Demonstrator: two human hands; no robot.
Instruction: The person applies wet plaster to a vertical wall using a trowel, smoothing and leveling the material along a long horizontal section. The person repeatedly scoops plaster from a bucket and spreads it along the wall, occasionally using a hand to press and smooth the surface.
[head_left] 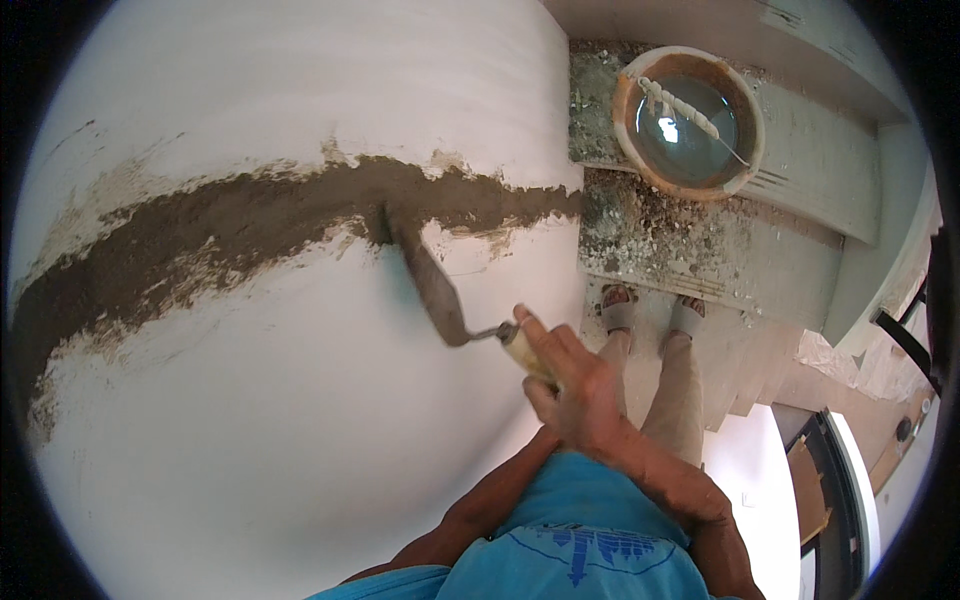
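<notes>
From the head camera, the right hand [580, 395] has its fingers [545, 335] clamped round the pale handle of a trowel [430, 285], whose blade reaches up and left from the fingers and presses its tip into the band of wet brown mortar [250, 225] running across the white wall [300, 90]. The left hand is tucked behind the right one, so I cannot tell how its fingers sit. Up and right of the fingers, a bucket [690, 120] of water stands on the gritty step [650, 240], well apart from them.
</notes>
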